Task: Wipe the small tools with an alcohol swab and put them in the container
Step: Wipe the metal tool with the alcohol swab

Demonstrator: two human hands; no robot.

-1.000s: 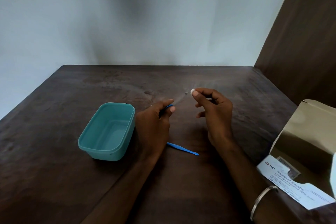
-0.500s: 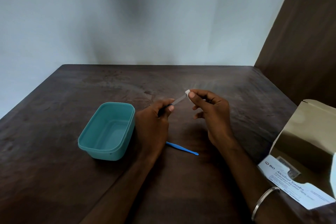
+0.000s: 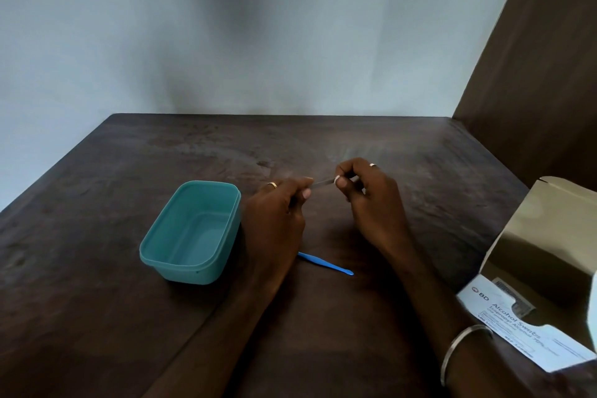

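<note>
Hands were just right of the tub (image 3: 190,233); left hand (image 3: 274,216) gripped a thin metal tool (image 3: 323,182), right hand (image 3: 371,197) pinched the swab (image 3: 337,178) on its tip; blue pick (image 3: 326,264) lay nearer me; a loose pinch could've dropped that swab.

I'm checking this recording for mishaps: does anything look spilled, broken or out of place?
Nothing stands out. The teal container sits upright, the blue tool lies flat on the table, and the open swab box looks intact.
</note>
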